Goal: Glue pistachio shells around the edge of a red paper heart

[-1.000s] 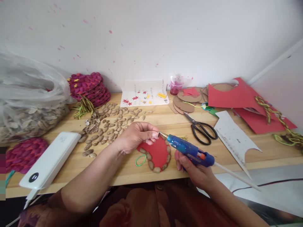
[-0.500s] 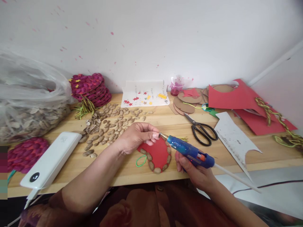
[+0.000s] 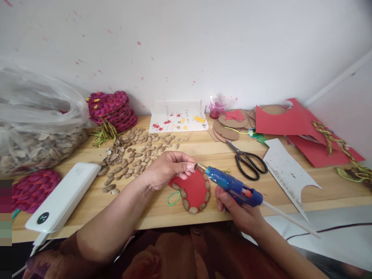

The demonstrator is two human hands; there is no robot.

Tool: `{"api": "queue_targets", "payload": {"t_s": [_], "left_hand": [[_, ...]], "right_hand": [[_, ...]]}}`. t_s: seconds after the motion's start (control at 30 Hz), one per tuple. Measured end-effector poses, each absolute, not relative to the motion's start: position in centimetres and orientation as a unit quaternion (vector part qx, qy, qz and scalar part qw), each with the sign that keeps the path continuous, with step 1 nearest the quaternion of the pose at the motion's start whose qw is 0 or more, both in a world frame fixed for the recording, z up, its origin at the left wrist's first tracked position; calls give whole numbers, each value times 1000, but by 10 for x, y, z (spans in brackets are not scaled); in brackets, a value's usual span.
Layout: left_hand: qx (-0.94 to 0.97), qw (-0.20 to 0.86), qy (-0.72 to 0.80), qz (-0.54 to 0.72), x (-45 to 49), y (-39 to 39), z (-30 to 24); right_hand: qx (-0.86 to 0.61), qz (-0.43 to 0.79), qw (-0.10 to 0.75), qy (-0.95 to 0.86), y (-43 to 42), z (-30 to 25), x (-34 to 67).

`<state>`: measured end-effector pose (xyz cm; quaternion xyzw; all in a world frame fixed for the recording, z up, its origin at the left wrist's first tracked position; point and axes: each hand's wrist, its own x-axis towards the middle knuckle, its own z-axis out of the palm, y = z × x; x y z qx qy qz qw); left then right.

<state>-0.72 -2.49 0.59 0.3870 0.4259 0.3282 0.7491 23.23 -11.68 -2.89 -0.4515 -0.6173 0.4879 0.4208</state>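
Hands point(image 3: 166, 167) with blue glue gun point(image 3: 232, 185) near red card point(image 3: 195, 190)

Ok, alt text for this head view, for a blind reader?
The right hand holds a blue hot glue gun, its nozzle beside the left hand, which pinches a small, mostly hidden item. On the wooden table are a red cutout partly edged with peanut shells, loose shells and black-handled scissors.

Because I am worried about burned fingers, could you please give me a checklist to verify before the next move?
1. Glue gun held: ok, the right hand grips it.
2. Glue stick inserted: ok, it protrudes from the rear.
3. Left hand clear of the nozzle: not ok, very close.
4. Nozzle temperature: cannot tell.
5. Scissors away from both hands: ok, lying on the table beyond the glue gun.
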Motion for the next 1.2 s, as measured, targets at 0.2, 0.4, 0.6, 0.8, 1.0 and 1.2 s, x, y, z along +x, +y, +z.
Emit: {"api": "queue_targets", "payload": {"t_s": [0.2, 0.4, 0.6, 0.8, 1.0, 1.2], "left_hand": [[375, 751, 429, 335, -8, -23, 5], [341, 766, 417, 350, -7, -23, 6], [330, 771, 413, 355, -8, -22, 5], [330, 774, 413, 349, -7, -22, 5], [335, 774, 410, 347, -8, -23, 4], [339, 772, 408, 350, -9, -22, 3]], "right_hand": [[-453, 489, 423, -614, -117, -30, 232], [-439, 481, 408, -640, -117, -30, 236], [-436, 460, 403, -661, -115, -28, 236], [-439, 455, 393, -667, -115, -28, 236], [-437, 442, 397, -676, -114, -25, 235], [-441, 437, 393, -678, -115, -26, 236]]}}
